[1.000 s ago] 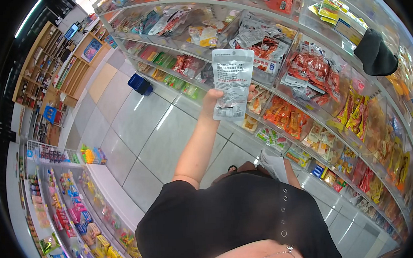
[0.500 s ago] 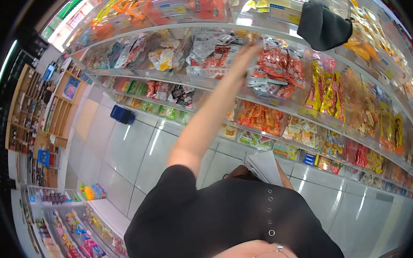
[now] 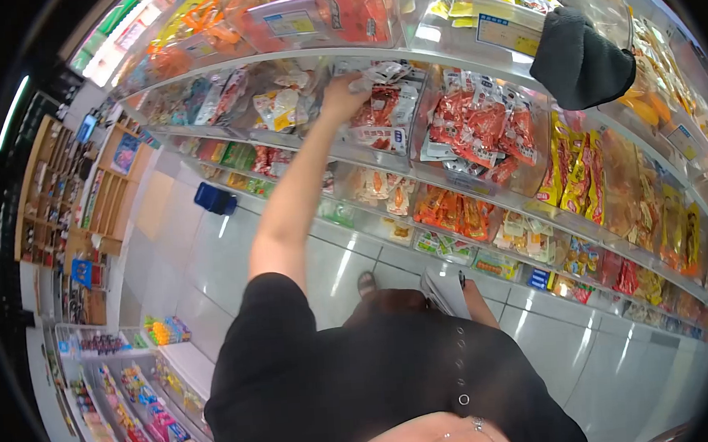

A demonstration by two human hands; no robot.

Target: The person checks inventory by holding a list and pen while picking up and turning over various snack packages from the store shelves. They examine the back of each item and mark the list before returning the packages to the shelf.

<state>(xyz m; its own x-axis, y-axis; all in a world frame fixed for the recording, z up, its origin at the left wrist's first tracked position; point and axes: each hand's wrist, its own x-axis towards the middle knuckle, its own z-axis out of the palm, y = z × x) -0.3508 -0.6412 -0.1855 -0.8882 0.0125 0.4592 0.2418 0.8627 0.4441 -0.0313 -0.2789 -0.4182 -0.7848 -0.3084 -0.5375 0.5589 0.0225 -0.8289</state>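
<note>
Spillage is the main hazard in the upper middle of the frame. The left hand (image 3: 343, 94) is stretched overhead to the top of a clear bin (image 3: 364, 157) crammed with red-and-silver packets (image 3: 381, 110). Its grip is curled against the topmost packets and touches them, but I cannot tell whether the fingers have closed on one or merely rest there.

The packets look heaped loose up to the rim. A tug or a push on one would likely drag its neighbours over the front wall and down to the tiled floor (image 3: 234, 244). The reach is high and the inside of the bin is poorly seen from below, so I judge a blind fumble probable. The next bin to the right, full of red packets (image 3: 486, 128), stands just beside, so a stray could drop into the wrong compartment.

Low and right of centre, the right hand (image 3: 468, 295) is clamped on a white pack (image 3: 446, 288) down by the waist. With attention overhead, that hold could slacken and the pack slide out. A dark cloth (image 3: 579, 57) lies on the shelf above, well apart from the hand.
</note>
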